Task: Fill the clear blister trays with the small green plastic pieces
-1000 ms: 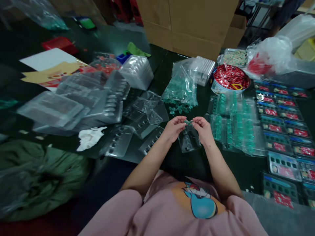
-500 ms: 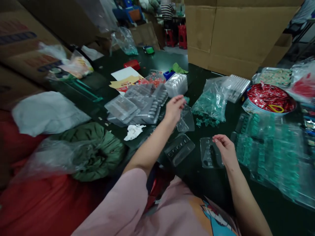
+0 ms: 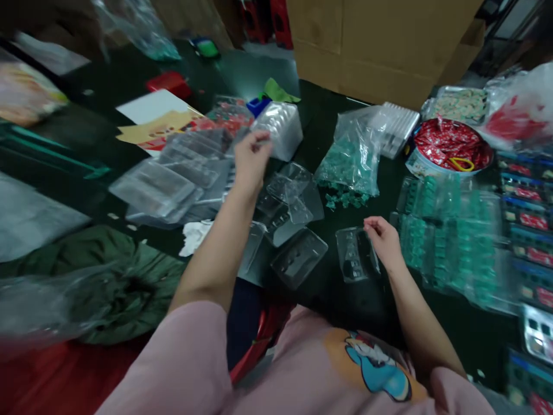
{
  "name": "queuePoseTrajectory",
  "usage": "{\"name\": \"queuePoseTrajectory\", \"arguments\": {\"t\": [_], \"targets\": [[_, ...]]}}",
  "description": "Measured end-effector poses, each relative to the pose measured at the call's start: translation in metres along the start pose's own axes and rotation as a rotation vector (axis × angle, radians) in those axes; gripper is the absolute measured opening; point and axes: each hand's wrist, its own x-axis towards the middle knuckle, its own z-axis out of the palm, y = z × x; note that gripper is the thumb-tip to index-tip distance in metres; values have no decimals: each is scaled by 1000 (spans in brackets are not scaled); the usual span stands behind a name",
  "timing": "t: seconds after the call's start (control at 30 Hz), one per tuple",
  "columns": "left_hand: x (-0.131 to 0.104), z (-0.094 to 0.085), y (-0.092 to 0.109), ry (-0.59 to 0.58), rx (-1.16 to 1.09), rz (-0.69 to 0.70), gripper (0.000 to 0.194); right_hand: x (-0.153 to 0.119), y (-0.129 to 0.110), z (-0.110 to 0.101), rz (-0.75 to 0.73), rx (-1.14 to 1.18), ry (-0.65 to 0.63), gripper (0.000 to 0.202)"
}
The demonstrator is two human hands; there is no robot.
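Observation:
My left hand (image 3: pixel 252 158) is raised beside a stack of clear blister trays (image 3: pixel 279 129), fingers loosely bent. A gap shows between thumb and fingertips, with nothing visible in it. My right hand (image 3: pixel 383 239) pinches the upper right edge of a clear moulded plastic tray (image 3: pixel 351 253), lying on the dark table. Another clear tray (image 3: pixel 300 257) lies just left of it. Behind that tray are loose clear plastic pieces (image 3: pixel 298 199), overlapping one another. Flat clear trays (image 3: pixel 151 187) are heaped left of my left hand, partly hidden by my forearm.
A plastic bag of small green pieces (image 3: pixel 348 153) spills onto the table. At the right are filled green blister trays (image 3: pixel 458 236) and a round tub of red packets (image 3: pixel 451 144). A large cardboard box (image 3: pixel 380 49) stands behind. White crumpled tissue (image 3: pixel 194 236) lies left.
The view has swung and tilted downward. My left hand has moved left, away from the loose clear pieces towards the tray stack. My right hand stays at the same tray's edge.

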Motion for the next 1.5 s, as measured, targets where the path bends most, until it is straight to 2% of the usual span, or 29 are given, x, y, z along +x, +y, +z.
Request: {"name": "queuePoseTrajectory", "arguments": {"t": [0.07, 0.13, 0.2, 0.27, 0.37, 0.53, 0.6, 0.67, 0.73, 0.83, 0.9, 0.97, 1.17, 1.37, 1.5], "targets": [[-51, 26, 10, -275, 45, 30, 21, 7, 9, -3, -15, -88, 37, 22], [-92, 53, 20, -565, 102, 91, 18, 12, 16, -4, -36, -165, 53, 23], [-117, 81, 25, -715, 203, 171, 19, 13, 19, -4, -56, -214, 55, 25], [-126, 105, 25, -769, 357, 217, 22, 12, 18, -2, -79, -231, 37, 25], [-124, 131, 20, -803, 554, 241, 25, 7, 14, 0, -112, -240, -2, 24], [-128, 151, 21, -848, 735, 340, 24, 2, 7, 2, -126, -239, -4, 21], [-134, 154, 23, -855, 719, 369, 25, 2, 7, 2, -131, -230, 0, 20], [-140, 154, 25, -835, 639, 328, 24, 3, 7, 3, -130, -213, 17, 20], [-146, 150, 29, -786, 469, 210, 19, 4, 9, 4, -109, -167, 57, 23], [-156, 139, 41, -756, 61, -25, 11, 4, 12, 6, -31, 0, 88, 32], [-165, 132, 52, -777, -177, -158, 13, 3, 12, 8, 20, 132, 43, 33], [-174, 126, 60, -784, -305, -251, 17, 1, 11, 8, 38, 198, -7, 29], [-190, 120, 68, -722, -382, -358, 19, -8, -2, -1, 23, 202, -18, 21], [-194, 112, 77, -755, -468, -426, 18, -16, -10, -4, 105, 328, -49, 22], [-197, 104, 78, -772, -536, -469, 15, -22, -13, -5, 145, 398, -115, 23]]}}
